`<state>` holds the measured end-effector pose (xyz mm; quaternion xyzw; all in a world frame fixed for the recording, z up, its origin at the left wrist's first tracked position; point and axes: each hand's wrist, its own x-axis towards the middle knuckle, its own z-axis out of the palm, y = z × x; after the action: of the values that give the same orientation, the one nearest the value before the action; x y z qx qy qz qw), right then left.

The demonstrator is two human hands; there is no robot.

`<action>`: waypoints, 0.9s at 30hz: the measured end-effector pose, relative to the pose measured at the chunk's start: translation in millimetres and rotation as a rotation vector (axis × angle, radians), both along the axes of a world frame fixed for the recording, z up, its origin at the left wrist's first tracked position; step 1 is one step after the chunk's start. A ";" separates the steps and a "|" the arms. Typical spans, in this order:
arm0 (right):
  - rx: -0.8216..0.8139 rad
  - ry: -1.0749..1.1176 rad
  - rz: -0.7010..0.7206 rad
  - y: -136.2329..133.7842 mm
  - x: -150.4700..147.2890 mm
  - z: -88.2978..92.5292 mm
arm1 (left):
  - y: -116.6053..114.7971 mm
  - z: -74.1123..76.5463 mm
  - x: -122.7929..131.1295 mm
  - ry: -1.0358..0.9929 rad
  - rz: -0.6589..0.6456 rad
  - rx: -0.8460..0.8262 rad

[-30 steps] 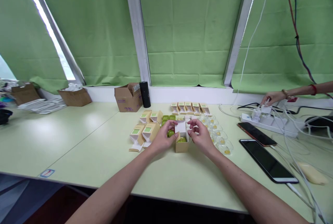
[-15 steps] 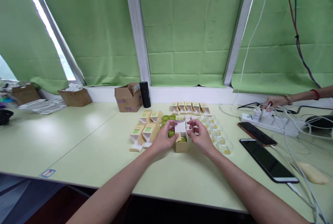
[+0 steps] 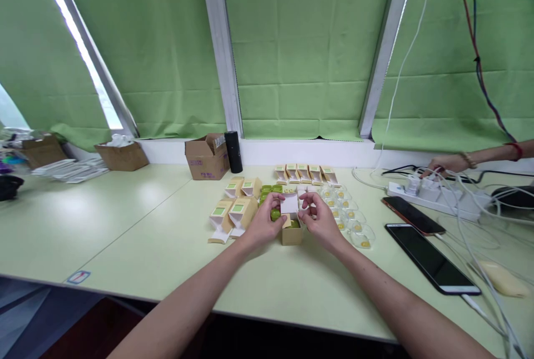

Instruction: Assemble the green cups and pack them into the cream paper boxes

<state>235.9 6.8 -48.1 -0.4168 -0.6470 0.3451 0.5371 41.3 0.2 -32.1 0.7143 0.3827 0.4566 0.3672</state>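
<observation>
A small kraft cardboard box [image 3: 291, 237] stands on the table in front of me, its white-lined lid raised and a green item [image 3: 294, 224] inside. My left hand [image 3: 269, 219] is closed on the box's left flap, thumb toward the opening. At the opposite side, my right hand [image 3: 320, 219] has its thumb and fingers pinched at the right flap. Behind my left fingers are several green containers [image 3: 275, 188], partly hidden. Small open boxes with green labels [image 3: 237, 208] are left of my left hand. Clear plastic cups [image 3: 361, 235] with yellow bits are right of my right hand.
More open small boxes [image 3: 303, 174] line the back. A brown carton [image 3: 207, 158] and black bottle [image 3: 233, 152] stand by the wall. At right lie two phones [image 3: 431, 259], tangled cables, and a power strip [image 3: 438, 200], where another person's hand [image 3: 450, 163] touches the plugs.
My right fingertips have drawn slightly closer together at the flap. The other person's hand has shifted slightly right at the plugs. The box has stayed in place.
</observation>
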 end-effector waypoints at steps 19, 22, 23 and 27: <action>-0.037 -0.040 0.009 -3.9 -5.6 -1.9 | 0.6 -1.9 -2.3 0.048 0.037 0.012; -0.054 -0.032 0.032 -1.5 -5.7 -5.3 | 0.5 -1.4 -1.9 0.047 0.038 0.018; -0.057 -0.035 0.037 -0.6 -5.8 -6.6 | 0.3 -1.2 -1.8 0.046 0.039 0.022; -0.066 -0.049 0.040 1.5 -5.9 -10.0 | -2.2 0.7 -1.0 0.035 0.035 0.019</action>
<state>230.0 8.3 -58.1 -0.4297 -0.6564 0.3667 0.5000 40.3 -2.0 -31.4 0.7188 0.3975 0.4538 0.3456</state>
